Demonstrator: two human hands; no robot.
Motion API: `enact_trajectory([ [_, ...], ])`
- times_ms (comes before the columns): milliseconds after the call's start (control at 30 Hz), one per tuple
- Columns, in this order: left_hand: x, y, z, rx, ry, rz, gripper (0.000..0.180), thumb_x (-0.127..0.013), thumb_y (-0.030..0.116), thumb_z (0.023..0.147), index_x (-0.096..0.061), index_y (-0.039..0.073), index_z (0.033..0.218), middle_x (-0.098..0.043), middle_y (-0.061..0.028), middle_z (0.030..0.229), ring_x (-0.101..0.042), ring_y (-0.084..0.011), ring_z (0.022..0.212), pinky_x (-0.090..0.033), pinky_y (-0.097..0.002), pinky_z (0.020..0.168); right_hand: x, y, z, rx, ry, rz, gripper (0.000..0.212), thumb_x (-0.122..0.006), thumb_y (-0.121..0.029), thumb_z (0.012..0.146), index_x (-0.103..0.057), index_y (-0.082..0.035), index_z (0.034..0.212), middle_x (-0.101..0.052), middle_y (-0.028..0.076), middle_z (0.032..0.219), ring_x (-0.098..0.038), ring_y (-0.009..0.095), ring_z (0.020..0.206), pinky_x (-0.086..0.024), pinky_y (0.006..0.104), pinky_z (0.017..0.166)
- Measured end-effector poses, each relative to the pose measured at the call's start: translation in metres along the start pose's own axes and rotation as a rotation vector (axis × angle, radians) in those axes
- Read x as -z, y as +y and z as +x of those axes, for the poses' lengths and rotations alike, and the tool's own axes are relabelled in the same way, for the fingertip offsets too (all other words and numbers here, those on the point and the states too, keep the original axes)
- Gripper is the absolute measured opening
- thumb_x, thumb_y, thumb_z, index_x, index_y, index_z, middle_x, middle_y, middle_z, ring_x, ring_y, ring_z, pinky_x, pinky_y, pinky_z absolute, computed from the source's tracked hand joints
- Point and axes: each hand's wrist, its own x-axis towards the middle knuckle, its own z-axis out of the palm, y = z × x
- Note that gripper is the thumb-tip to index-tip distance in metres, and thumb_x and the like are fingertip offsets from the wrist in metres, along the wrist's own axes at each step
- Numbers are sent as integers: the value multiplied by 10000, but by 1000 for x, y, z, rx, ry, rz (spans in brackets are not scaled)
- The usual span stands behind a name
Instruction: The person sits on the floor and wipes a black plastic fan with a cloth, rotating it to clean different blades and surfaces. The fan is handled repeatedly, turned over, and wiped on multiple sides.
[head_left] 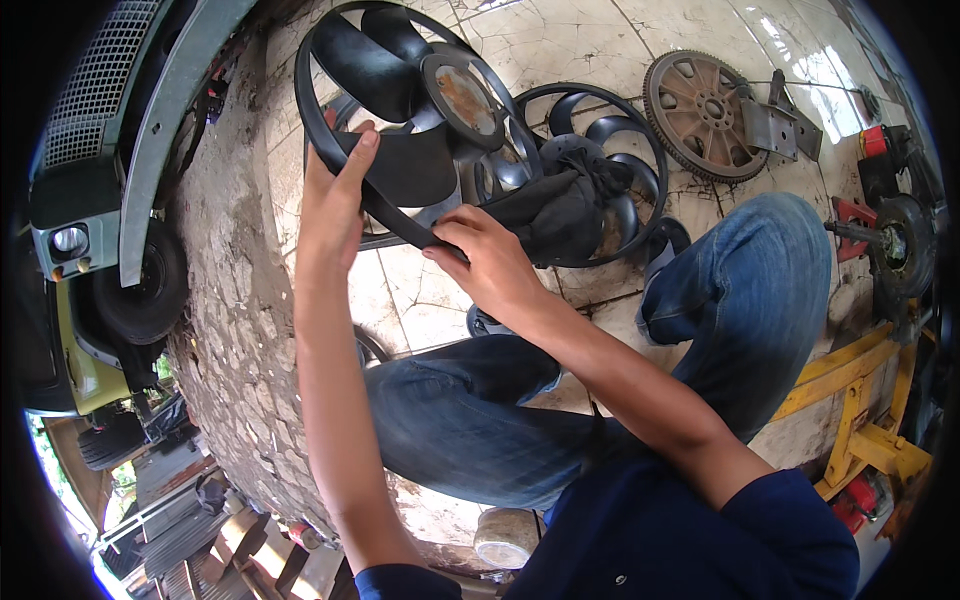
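Vehicle (85, 195) between 9 and 10 o'clock. Black ringed fan (405, 165), rusty at the hub, held tilted at 11 o'clock. 2nd fan (608, 128) at 1 o'clock. Rusty toothed wheel (712, 110) at 2 o'clock. Dark cloth (565, 210) draped over the 2nd fan. Left hand (335, 200) pinching the held rim at its 8 o'clock, fingers partly hidden; right hand (490, 255) pinching it at 6 o'clock, fingers bent

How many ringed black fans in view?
2: held fan in left hand and right hand; floor fan right of it, partly under dark cloth. Others may be hidden.
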Motion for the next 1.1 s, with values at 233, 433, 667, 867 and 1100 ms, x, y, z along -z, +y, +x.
enact_trajectory([
  [233, -16, 36, 1, 27, 32, -115, 611, -570, 43, 941, -270, -47, 1467, -567, -235, 1318, -624, -307, 1171, -559, -397, 938, 9, -23, 6, 16, -46, 239, 274, -716, -52, 850, -664, -21, 1117, -639, 145, 1060, -648, 340, 978, -517, 417, 859],
  [433, -21, 38, 12, -77, -105, -49, 647, -575, 287, 1004, -274, -42, 1473, -562, -271, 1307, -602, -340, 1193, -563, -410, 934, 26, 22, 8, -425, 218, 706, 407, -671, -51, 909, -571, -77, 1303, -669, 119, 1115, -663, 189, 1010, -526, 318, 849],
  [667, -49, 38, 9, -70, -33, -67, 435, -584, 296, 999, -577, -80, 1217, -710, -189, 972, -709, -218, 908, -600, -334, 772, 42, 76, -8, -957, 541, 1375, 167, -639, -161, 971, -624, -47, 1091, -705, 77, 1007, -697, 184, 899, -564, 325, 822],
  [867, -43, 48, 3, -20, -55, -41, 506, -579, 336, 996, -533, -92, 1261, -682, -208, 1029, -704, -288, 987, -600, -379, 820, 52, 27, -1, -838, 283, 1345, 162, -676, -154, 953, -647, -43, 1068, -694, 31, 960, -667, 116, 876, -528, 274, 827],
  [1100, -34, 43, 4, 36, -25, -158, 483, -468, 360, 1040, -561, -69, 1241, -684, -213, 1041, -706, -257, 925, -608, -357, 776, 80, -24, 20, -289, 404, 764, 105, -674, -112, 955, -706, -12, 962, -602, -10, 911, -483, 0, 735, -379, 178, 632],
])
